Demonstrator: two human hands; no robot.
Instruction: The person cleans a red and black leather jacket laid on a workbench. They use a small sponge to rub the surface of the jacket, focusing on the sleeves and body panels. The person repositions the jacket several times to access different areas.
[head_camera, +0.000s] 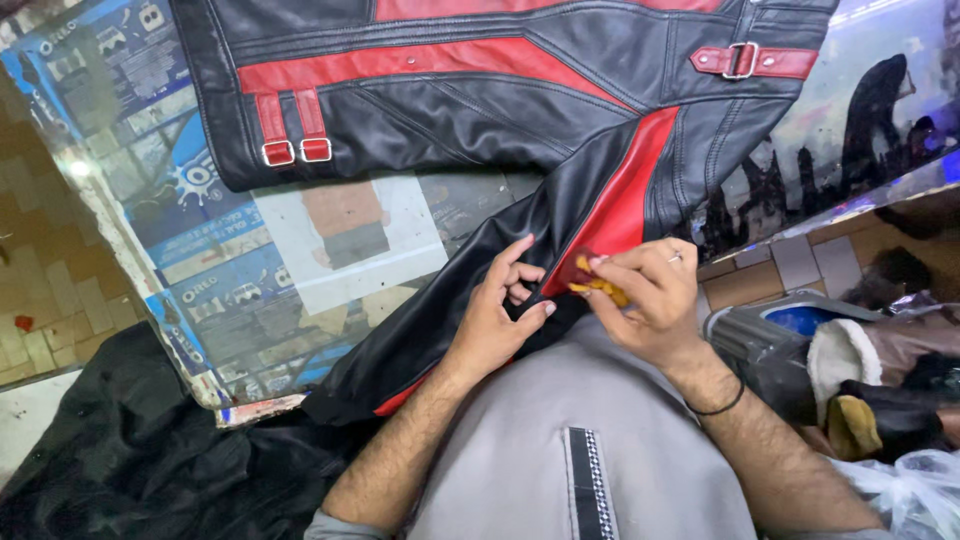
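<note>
I see a table (250, 290) whose top is papered with flattened wrappers: blue printed panels along the left and lower edge, grey ones at upper left, and one pale square sheet with a brown and grey patch near the middle. A glossy purple-toned poster (860, 120) with dark silhouettes covers the right end. A black and red leather jacket (450, 100) lies across the far half of the table, two red straps with metal buckles at its left hem and one buckled strap at upper right. One sleeve (590, 210) of it, black with a red stripe, runs down off the near edge to my lap. My left hand (495, 320) pinches the black edge of the sleeve, thumb and forefinger closed on it, remaining fingers curled. My right hand (650, 300), a dark band at its wrist, bends inward beside it and grips a small yellow-orange piece (598, 289) pressed against the red stripe. Black cloth (150, 460) lies heaped at lower left.
</note>
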